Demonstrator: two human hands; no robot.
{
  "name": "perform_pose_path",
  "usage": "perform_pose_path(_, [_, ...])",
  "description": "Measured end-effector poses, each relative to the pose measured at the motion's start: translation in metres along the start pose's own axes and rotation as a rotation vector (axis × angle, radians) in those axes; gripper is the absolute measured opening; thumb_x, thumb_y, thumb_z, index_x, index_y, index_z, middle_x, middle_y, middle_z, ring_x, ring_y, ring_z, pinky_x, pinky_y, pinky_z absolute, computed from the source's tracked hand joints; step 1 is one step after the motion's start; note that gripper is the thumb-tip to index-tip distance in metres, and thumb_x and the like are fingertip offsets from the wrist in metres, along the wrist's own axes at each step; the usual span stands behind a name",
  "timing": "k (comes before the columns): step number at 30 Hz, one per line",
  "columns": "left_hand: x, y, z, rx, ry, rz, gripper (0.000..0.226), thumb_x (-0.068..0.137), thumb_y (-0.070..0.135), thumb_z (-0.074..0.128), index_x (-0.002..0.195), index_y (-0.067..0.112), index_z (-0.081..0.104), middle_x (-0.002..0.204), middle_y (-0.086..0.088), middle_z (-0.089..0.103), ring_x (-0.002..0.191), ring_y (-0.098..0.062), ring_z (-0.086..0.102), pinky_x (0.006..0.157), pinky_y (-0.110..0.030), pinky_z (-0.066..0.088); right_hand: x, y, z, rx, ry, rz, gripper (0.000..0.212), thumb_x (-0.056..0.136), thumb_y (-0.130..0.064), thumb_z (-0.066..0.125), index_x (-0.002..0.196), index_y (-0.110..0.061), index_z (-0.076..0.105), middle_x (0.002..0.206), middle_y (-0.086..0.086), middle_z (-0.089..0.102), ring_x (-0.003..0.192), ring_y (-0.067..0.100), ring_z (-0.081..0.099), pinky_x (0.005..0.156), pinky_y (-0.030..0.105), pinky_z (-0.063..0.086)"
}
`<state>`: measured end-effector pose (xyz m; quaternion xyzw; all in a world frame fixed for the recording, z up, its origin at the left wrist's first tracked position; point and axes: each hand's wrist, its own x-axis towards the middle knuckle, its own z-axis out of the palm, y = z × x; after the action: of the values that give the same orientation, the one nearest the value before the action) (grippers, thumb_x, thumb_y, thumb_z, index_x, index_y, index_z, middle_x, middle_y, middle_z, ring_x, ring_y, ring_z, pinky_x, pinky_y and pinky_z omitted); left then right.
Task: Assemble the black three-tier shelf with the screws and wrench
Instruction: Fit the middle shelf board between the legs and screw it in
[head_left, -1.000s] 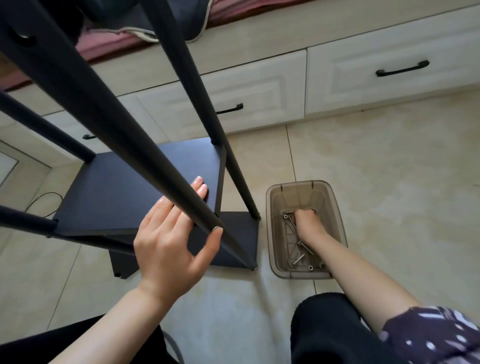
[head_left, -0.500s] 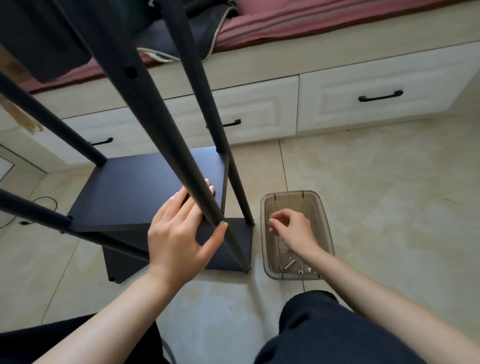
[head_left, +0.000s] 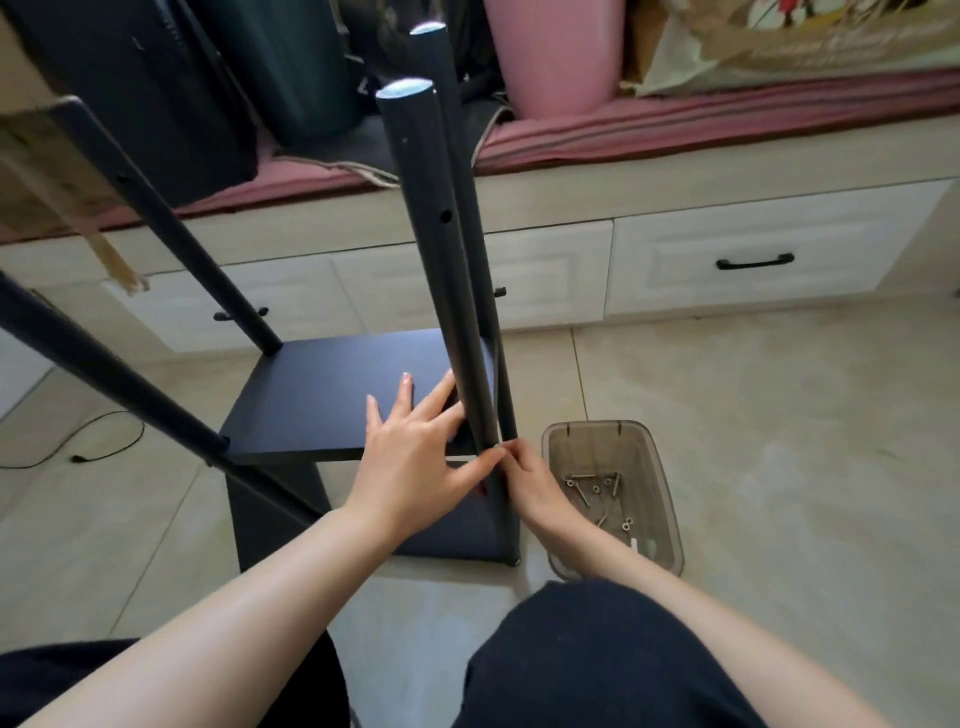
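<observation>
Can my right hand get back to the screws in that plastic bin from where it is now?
Probably yes. The right hand is at the near pole, just beside the open-topped bin, and nothing lies over the screws.

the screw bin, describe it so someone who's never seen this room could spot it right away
Start at the black three-tier shelf frame standing on the beige tiled floor before the white drawers. Just right of its near corner sits a small translucent grey-brown plastic bin. It alone holds loose silver screws and washers.
</observation>
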<state>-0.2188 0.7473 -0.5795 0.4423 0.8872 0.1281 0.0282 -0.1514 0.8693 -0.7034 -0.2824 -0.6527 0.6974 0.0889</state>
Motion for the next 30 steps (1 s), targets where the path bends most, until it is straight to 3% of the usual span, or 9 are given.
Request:
perform_pose_path(3, [0.006,-0.001,-0.008,0.043,-0.041,-0.008,0.069,0.088,0.071,0.045,0.151,0.043,0.039,0.163,0.016,0.029,0.153,-0.039,0.015,0.119,-0.067,0.014,-0.001,-0.005,0.007,0.058,0.060,-0.005,0.020,0.106,-0.030,0.034,0.097,-0.018,0.047,0.069,0.004,0.065,0.056,0.006,0.062,0.051,0.017,0.045])
perform_pose_path(8, [0.013,-0.008,-0.036,0.000,-0.035,-0.039,0.058,0.090,0.065,0.054,0.143,0.042,0.049,0.152,0.012,0.048,0.148,-0.041,0.029,0.116,-0.063,0.027,0.000,-0.029,0.017,0.132,0.077,-0.070,0.020,0.107,-0.027,0.035,0.104,-0.009,0.043,0.081,0.016,0.060,0.051,0.004,0.059,0.047,0.015,0.043])
perform_pose_path(10, [0.016,-0.019,-0.053,-0.037,-0.006,-0.066,0.054,0.087,0.066,0.058,0.135,0.041,0.055,0.125,0.003,0.066,0.131,-0.037,0.052,0.101,-0.050,0.044,0.001,-0.043,0.023,0.129,0.059,-0.109,0.021,0.107,-0.027,0.034,0.110,-0.008,0.042,0.084,0.016,0.060,0.054,0.005,0.060,0.049,0.016,0.044])
perform_pose_path(12, [0.020,-0.035,-0.070,-0.049,0.014,-0.080,0.056,0.084,0.069,0.059,0.130,0.037,0.059,0.105,0.000,0.068,0.106,-0.026,0.064,0.082,-0.034,0.045,0.003,-0.057,0.034,0.117,0.037,-0.177,0.015,0.107,-0.025,0.033,0.107,-0.012,0.040,0.082,0.016,0.058,0.056,0.011,0.060,0.052,0.020,0.046])
perform_pose_path(18, [0.016,-0.089,-0.100,-0.210,0.005,-0.133,0.052,0.079,0.067,0.065,0.124,0.041,0.067,0.132,0.008,0.065,0.115,-0.006,0.055,0.080,-0.017,0.038,0.008,-0.087,0.071,-0.004,0.021,-0.376,0.011,0.107,-0.022,0.035,0.097,-0.022,0.040,0.082,0.024,0.053,0.064,0.021,0.060,0.053,0.022,0.050])
perform_pose_path(21, [0.004,-0.115,-0.108,-0.278,0.040,-0.129,0.050,0.077,0.069,0.064,0.118,0.040,0.070,0.135,0.013,0.063,0.105,0.013,0.046,0.078,-0.006,0.029,0.011,-0.097,0.088,-0.079,-0.001,-0.444,0.010,0.106,-0.025,0.036,0.100,-0.020,0.042,0.082,0.027,0.057,0.061,0.018,0.063,0.053,0.025,0.054])
perform_pose_path(23, [-0.007,-0.129,-0.111,-0.337,0.068,-0.126,0.064,0.070,0.076,0.056,0.119,0.038,0.070,0.131,0.018,0.063,0.091,0.026,0.047,0.077,-0.002,0.028,0.014,-0.102,0.101,-0.107,-0.015,-0.452,0.011,0.106,-0.027,0.037,0.101,-0.019,0.042,0.081,0.021,0.056,0.062,0.018,0.064,0.053,0.026,0.055])
perform_pose_path(26, [-0.022,-0.148,-0.113,-0.443,0.122,-0.139,0.076,0.065,0.079,0.051,0.124,0.033,0.067,0.120,0.028,0.055,0.089,0.033,0.045,0.085,-0.006,0.035,0.018,-0.108,0.123,-0.128,-0.027,-0.449,0.011,0.106,-0.029,0.037,0.098,-0.023,0.043,0.079,0.009,0.054,0.060,0.013,0.063,0.053,0.025,0.053])
perform_pose_path(30, [-0.034,-0.173,-0.113,-0.612,0.167,-0.179,0.056,0.073,0.067,0.060,0.122,0.040,0.064,0.127,0.037,0.051,0.118,0.018,0.048,0.110,-0.028,0.040,0.025,-0.117,0.148,-0.080,-0.062,-0.398,0.010,0.106,-0.027,0.038,0.099,-0.022,0.042,0.077,0.008,0.050,0.058,0.014,0.061,0.051,0.024,0.050])
